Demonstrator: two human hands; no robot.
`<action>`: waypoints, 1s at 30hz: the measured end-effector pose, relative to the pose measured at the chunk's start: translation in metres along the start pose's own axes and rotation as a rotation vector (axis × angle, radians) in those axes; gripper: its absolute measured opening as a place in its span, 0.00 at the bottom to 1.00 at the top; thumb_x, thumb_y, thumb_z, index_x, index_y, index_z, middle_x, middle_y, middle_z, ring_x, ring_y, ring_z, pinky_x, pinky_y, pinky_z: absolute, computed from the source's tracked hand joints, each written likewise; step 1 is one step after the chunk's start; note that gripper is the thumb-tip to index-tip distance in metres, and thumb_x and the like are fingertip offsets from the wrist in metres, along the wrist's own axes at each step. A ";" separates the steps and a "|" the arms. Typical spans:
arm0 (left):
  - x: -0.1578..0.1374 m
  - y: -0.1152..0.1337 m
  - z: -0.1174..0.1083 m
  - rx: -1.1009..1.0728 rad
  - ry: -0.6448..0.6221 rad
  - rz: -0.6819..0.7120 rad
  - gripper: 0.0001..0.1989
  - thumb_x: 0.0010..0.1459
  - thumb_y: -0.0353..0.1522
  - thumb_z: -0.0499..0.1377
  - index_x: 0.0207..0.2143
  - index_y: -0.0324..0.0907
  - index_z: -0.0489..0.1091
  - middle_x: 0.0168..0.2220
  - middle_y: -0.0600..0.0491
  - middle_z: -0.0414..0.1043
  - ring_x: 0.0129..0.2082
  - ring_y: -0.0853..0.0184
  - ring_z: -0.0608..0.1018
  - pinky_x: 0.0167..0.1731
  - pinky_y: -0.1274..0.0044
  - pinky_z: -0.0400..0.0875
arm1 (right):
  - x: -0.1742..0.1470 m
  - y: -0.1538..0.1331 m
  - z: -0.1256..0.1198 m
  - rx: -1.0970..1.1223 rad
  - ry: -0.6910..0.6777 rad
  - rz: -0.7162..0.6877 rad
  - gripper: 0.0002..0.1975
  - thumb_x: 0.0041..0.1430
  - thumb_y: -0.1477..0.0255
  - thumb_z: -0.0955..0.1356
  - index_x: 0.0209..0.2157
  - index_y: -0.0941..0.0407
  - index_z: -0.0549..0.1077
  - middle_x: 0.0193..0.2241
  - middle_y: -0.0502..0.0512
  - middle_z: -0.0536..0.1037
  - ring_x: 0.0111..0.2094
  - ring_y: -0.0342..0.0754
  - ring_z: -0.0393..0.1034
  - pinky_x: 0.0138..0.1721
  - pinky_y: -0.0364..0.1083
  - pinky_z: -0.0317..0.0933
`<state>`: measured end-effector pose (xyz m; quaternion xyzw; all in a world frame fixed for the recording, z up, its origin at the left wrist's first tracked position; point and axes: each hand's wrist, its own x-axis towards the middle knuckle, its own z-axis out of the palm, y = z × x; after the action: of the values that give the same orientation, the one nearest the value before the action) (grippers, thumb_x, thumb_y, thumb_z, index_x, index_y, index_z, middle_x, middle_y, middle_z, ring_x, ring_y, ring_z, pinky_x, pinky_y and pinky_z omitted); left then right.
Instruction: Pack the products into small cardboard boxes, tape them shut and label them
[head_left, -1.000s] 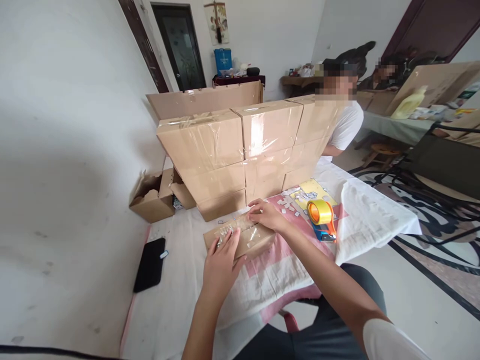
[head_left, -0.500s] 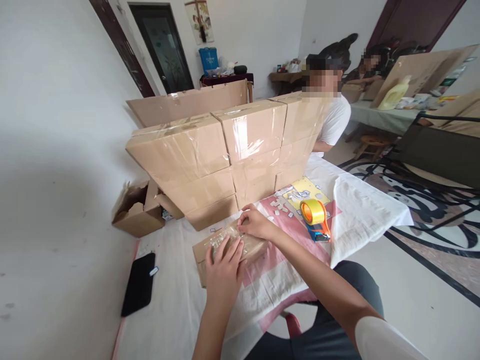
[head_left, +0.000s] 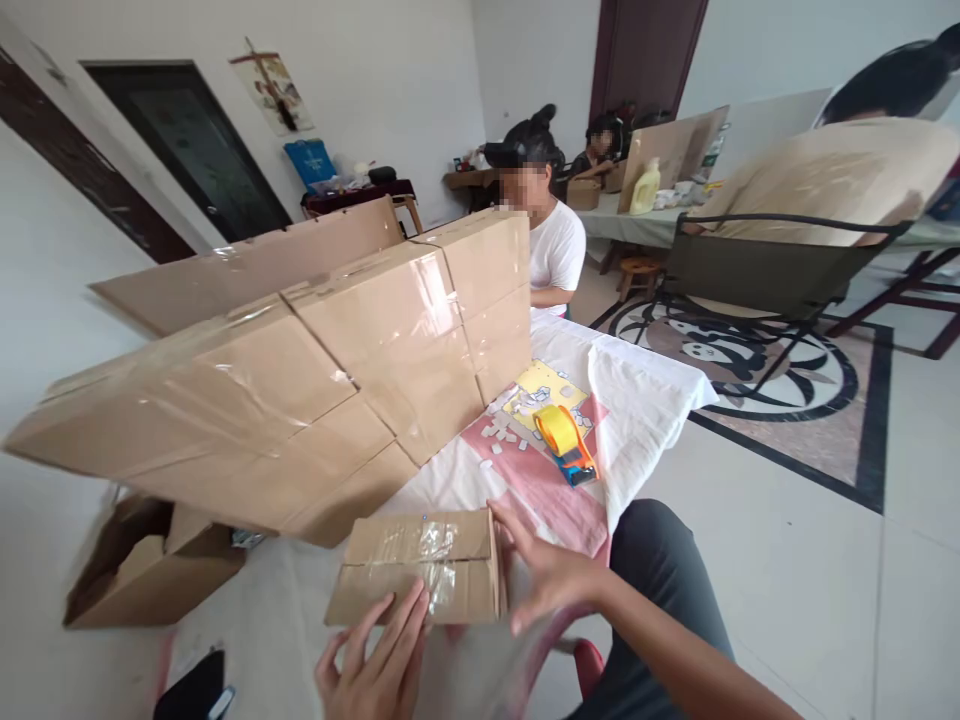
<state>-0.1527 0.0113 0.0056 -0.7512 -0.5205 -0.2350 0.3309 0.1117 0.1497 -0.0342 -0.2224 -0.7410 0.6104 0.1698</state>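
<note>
Carton [head_left: 405,562] lies flat on the worktop [head_left: 649,395], long axis left-right, seam lengthwise. Left hand [head_left: 379,655]: fingers extended on top. Right hand [head_left: 559,572]: spread at right end, contact unclear. Stacked boxes [head_left: 382,345] block the far side; tape dispenser [head_left: 568,443] beyond, right.

On my feed I can read no words, numbers or brands. The blue container [head_left: 309,164] looks too blurred to tell.
</note>
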 end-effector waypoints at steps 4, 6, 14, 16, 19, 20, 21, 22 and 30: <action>-0.004 0.015 0.013 -0.021 0.052 0.009 0.17 0.59 0.27 0.61 0.51 0.45 0.76 0.42 0.59 0.84 0.44 0.63 0.77 0.50 0.68 0.58 | -0.036 0.012 0.027 -0.215 0.223 0.149 0.78 0.34 0.61 0.81 0.73 0.58 0.28 0.73 0.74 0.35 0.73 0.71 0.30 0.69 0.63 0.43; -0.002 0.026 0.018 -0.015 0.063 -0.010 0.17 0.60 0.28 0.61 0.52 0.45 0.75 0.40 0.58 0.84 0.43 0.62 0.77 0.51 0.68 0.58 | -0.041 0.013 0.033 -0.246 0.277 0.130 0.77 0.33 0.66 0.81 0.73 0.60 0.28 0.73 0.76 0.38 0.73 0.70 0.33 0.69 0.62 0.46; 0.006 0.052 0.042 -0.059 0.100 -0.091 0.28 0.56 0.28 0.65 0.59 0.48 0.70 0.39 0.54 0.84 0.40 0.60 0.79 0.45 0.67 0.65 | -0.061 0.000 -0.054 -0.282 0.284 -0.197 0.42 0.56 0.58 0.73 0.68 0.55 0.61 0.65 0.67 0.66 0.66 0.62 0.60 0.63 0.57 0.59; 0.005 0.054 0.050 -0.126 0.107 -0.068 0.32 0.56 0.26 0.65 0.63 0.44 0.65 0.40 0.49 0.84 0.40 0.61 0.79 0.46 0.68 0.68 | -0.053 0.000 -0.108 -0.314 0.487 -0.184 0.19 0.70 0.60 0.61 0.49 0.53 0.79 0.47 0.61 0.80 0.50 0.55 0.74 0.53 0.52 0.66; 0.001 0.062 0.061 -0.159 0.147 -0.106 0.33 0.58 0.25 0.63 0.65 0.40 0.62 0.41 0.44 0.83 0.41 0.61 0.79 0.47 0.68 0.69 | -0.016 0.006 -0.195 -0.610 0.867 0.272 0.22 0.73 0.62 0.56 0.47 0.55 0.78 0.44 0.60 0.80 0.44 0.51 0.75 0.47 0.48 0.67; -0.001 0.066 0.064 -0.153 0.161 -0.142 0.32 0.58 0.25 0.62 0.65 0.40 0.62 0.41 0.44 0.82 0.42 0.60 0.79 0.48 0.67 0.69 | 0.000 0.009 -0.219 -0.640 0.864 0.337 0.20 0.72 0.63 0.58 0.49 0.56 0.77 0.47 0.62 0.79 0.45 0.52 0.74 0.47 0.49 0.66; -0.002 0.070 0.067 -0.146 0.172 -0.181 0.32 0.58 0.25 0.62 0.65 0.41 0.63 0.41 0.43 0.82 0.43 0.60 0.79 0.48 0.66 0.69 | 0.018 0.013 -0.241 -0.655 0.846 0.369 0.18 0.71 0.63 0.61 0.50 0.57 0.77 0.49 0.63 0.78 0.45 0.53 0.74 0.47 0.49 0.66; -0.004 0.073 0.070 -0.138 0.186 -0.213 0.32 0.59 0.25 0.62 0.65 0.42 0.63 0.41 0.43 0.82 0.44 0.60 0.79 0.48 0.66 0.69 | 0.035 0.018 -0.258 -0.676 0.811 0.410 0.17 0.68 0.63 0.65 0.48 0.59 0.77 0.49 0.65 0.77 0.45 0.54 0.74 0.47 0.49 0.67; -0.011 0.081 0.085 -0.083 0.274 -0.248 0.29 0.59 0.26 0.60 0.63 0.43 0.65 0.37 0.45 0.81 0.40 0.59 0.80 0.45 0.65 0.71 | 0.096 0.053 -0.286 -0.813 0.586 0.472 0.15 0.67 0.64 0.69 0.50 0.59 0.74 0.51 0.59 0.76 0.50 0.53 0.72 0.51 0.57 0.69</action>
<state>-0.0799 0.0479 -0.0792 -0.6554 -0.5491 -0.3953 0.3357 0.1866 0.4470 -0.0318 -0.5907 -0.7687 0.2092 0.1279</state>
